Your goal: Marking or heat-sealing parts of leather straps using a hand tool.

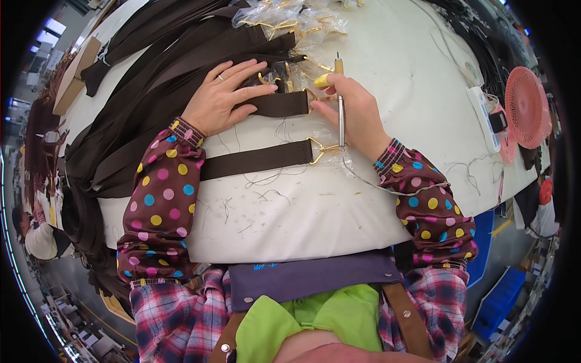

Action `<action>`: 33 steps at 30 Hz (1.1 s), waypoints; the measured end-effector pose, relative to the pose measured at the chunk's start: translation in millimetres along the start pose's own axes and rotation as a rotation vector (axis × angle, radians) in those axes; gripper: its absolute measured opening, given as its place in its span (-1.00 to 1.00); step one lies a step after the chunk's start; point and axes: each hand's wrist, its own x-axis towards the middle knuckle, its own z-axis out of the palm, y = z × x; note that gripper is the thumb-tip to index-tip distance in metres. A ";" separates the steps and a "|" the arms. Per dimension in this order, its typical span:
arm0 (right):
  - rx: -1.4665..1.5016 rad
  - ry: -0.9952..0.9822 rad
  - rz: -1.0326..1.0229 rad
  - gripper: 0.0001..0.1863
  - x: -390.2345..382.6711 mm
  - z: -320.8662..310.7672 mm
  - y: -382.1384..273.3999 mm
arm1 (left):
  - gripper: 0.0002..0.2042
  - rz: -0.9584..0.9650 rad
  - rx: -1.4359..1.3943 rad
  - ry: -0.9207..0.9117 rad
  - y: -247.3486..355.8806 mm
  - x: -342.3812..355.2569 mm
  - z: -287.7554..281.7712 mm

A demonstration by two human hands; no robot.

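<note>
My left hand (pixel 221 100) lies flat, fingers spread, on a dark brown webbing strap (pixel 281 104). My right hand (pixel 362 112) is closed around a slim corded pen-like tool (pixel 341 121), its thin dark tip pointing away from me and its grey cable running over my right sleeve. A yellow cover (pixel 322 80) sits on one right fingertip. The right fingers are at the strap's end, by a gold metal hook in clear plastic; whether they grip it, I cannot tell. Nearer to me a second brown strap (pixel 257 160) ends in a gold triangular ring with a hook (pixel 317 150).
Many more brown straps (pixel 145 91) are heaped at the left, with plastic-wrapped gold hooks (pixel 290 21) at the far side. Loose thread ends (pixel 227 209) dot the white tabletop (pixel 290 224). A white power strip (pixel 484 118) and a pink fan (pixel 528 107) stand at right.
</note>
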 end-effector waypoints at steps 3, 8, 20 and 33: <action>0.015 0.046 0.054 -0.63 -3.2 -4.4 1.1 | -0.52 -0.049 0.006 0.013 4.2 -0.3 0.5; 0.003 -0.054 -0.004 -0.63 -34.5 -32.5 -30.9 | -0.48 -0.207 0.157 0.065 56.6 -12.1 -8.4; -0.207 -0.218 -0.164 -0.68 -49.4 -28.6 -39.0 | -0.61 -0.420 -0.351 -0.066 116.6 -26.6 -0.1; -0.017 -0.206 -0.287 -0.72 -50.2 -25.3 -29.6 | -0.61 -0.330 -0.266 -0.029 122.7 -30.1 -8.3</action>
